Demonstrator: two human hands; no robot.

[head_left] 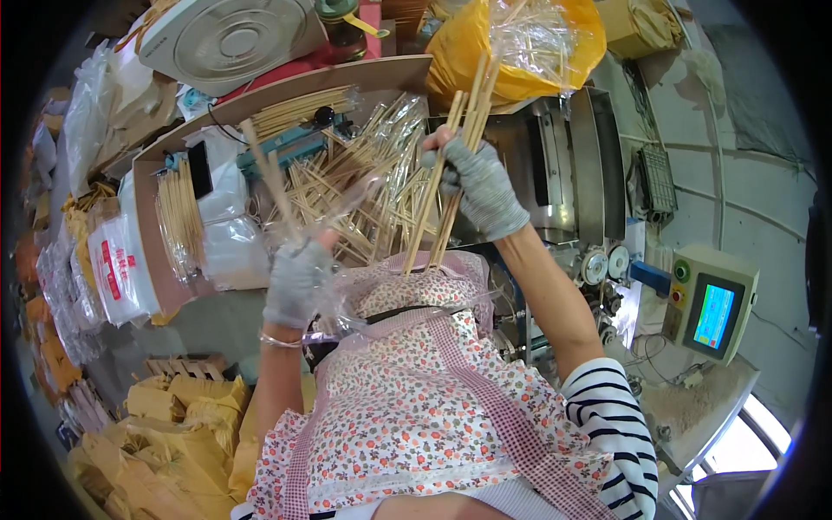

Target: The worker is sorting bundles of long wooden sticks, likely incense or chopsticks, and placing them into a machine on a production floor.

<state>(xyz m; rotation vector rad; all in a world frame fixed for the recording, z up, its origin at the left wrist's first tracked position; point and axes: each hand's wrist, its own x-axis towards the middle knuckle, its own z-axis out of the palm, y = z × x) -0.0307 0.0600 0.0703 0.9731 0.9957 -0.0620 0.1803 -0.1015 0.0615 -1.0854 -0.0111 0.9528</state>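
Long sticks (475, 117): several, pale wood, slanting upward at the right end of the bench (381, 74), lower ends by the lap of a flowered apron (407, 381).
Right grip (481, 186): grey-gloved, bare thumb tip showing, pinching the long sticks in a loose sheaf.
Blurred sticks (276, 178): pointing up and away from the left hand, over the bench's near edge.
Left grip (299, 277): grey-gloved, curled around the blurred sticks.
Clear film (351, 299): crumpled just beside the left grip; cannot tell whether pinched too.
Loose sticks (325, 195): heaped criss-cross over the middle of the bench, some in shiny wrap.
Stick bundle (178, 212): at the bench's left end, beside a black phone (200, 169) and white bags (230, 238).
Yellow bag (459, 56): beyond the bench's far right corner, stuffed with clear wrap.
Screen (715, 314): well apart to the right, lit blue.
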